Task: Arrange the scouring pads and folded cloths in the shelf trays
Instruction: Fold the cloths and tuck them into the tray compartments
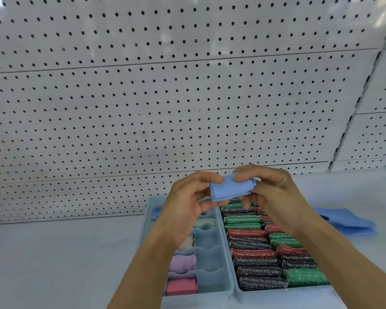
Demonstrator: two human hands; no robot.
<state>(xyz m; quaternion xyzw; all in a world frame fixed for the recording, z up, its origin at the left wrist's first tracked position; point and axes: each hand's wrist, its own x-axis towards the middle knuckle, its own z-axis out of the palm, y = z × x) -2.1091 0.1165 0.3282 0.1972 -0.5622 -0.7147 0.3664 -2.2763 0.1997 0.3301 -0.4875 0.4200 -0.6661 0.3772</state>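
Folding a light blue cloth (230, 188) above two shelf trays.

Pinched between left hand (188, 202) and right hand (274, 192), over a divided tray (212, 291) with pink (181, 285) and lilac (183, 263) folded cloths, beside a tray (276, 294) packed with green, red and dark glittery scouring pads (254, 255); more blue cloth (350, 221) lying right.

shop, pegboard wall (165, 97), shelf (54, 253)

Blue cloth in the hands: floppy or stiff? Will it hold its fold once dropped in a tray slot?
Likely soft and light: the blue cloth bends between the left hand and right hand, pinched by fingertips alone. Probably springs open unless walled in; folded cloths in the divided tray keep shape in snug slots. Not slippery, it seems.
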